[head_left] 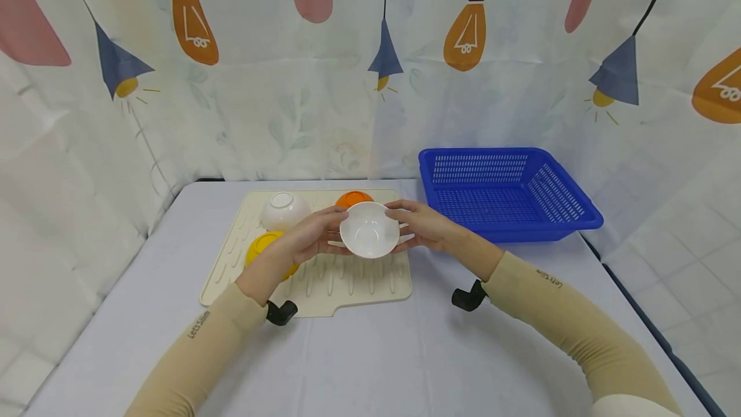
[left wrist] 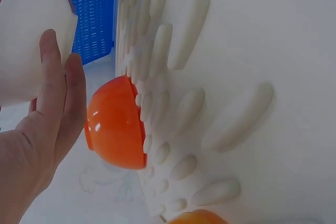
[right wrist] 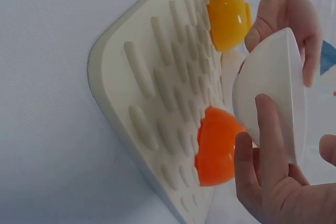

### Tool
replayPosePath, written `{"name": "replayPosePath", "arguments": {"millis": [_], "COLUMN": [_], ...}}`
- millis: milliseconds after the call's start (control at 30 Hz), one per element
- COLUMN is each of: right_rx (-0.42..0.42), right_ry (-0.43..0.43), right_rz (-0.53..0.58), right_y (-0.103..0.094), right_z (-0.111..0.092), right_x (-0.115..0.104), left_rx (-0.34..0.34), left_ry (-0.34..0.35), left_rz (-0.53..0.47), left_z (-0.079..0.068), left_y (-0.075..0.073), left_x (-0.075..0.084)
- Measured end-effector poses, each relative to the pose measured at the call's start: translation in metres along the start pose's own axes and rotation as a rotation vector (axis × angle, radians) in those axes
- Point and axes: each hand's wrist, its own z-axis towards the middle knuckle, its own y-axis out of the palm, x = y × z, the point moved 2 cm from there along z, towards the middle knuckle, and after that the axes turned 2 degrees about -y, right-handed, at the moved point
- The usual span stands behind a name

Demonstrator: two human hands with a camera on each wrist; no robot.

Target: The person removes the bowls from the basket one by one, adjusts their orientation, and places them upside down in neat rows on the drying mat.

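Note:
Both hands hold a white bowl (head_left: pixel 369 230) above the ribbed cream mat (head_left: pixel 361 285), its open side tilted toward the head camera. My left hand (head_left: pixel 312 235) grips one side, thumb near the rim and fingers behind. On the opposite side my right hand (head_left: pixel 425 227) holds it, with fingertips spread on the outer wall (right wrist: pixel 260 85) in the right wrist view. Upside down on the mat are an orange bowl (head_left: pixel 354 197), partly hidden behind the held one, a yellow bowl (head_left: pixel 259 247), partly covered by the left forearm, and another white bowl (head_left: pixel 285 212).
A blue perforated basket (head_left: pixel 515 231) stands at the back right of the table (head_left: pixel 370 365), close to the right hand. A patterned curtain (head_left: pixel 330 101) hangs behind the table. Black wrist mounts (head_left: pixel 467 296) stick out from both sleeves.

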Motion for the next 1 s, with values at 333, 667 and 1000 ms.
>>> {"name": "replayPosePath", "arguments": {"millis": [333,667,1000], "right_rx": [-0.006,-0.021,-0.056], "right_ry": [0.025,0.042,0.031], "right_rz": [0.061,0.061,0.072], "right_y": [0.0,0.0,0.001], "right_z": [0.002,0.0,-0.003], "right_x": [0.0,0.0,0.001], "left_rx": [-0.013,0.02,0.027], "left_ry": [0.055,0.095,0.218], "left_rz": [0.073,0.161,0.296], "left_z": [0.0,-0.004,-0.01], "left_y": [-0.004,-0.002,-0.002], "left_x": [0.001,0.007,0.011]}}
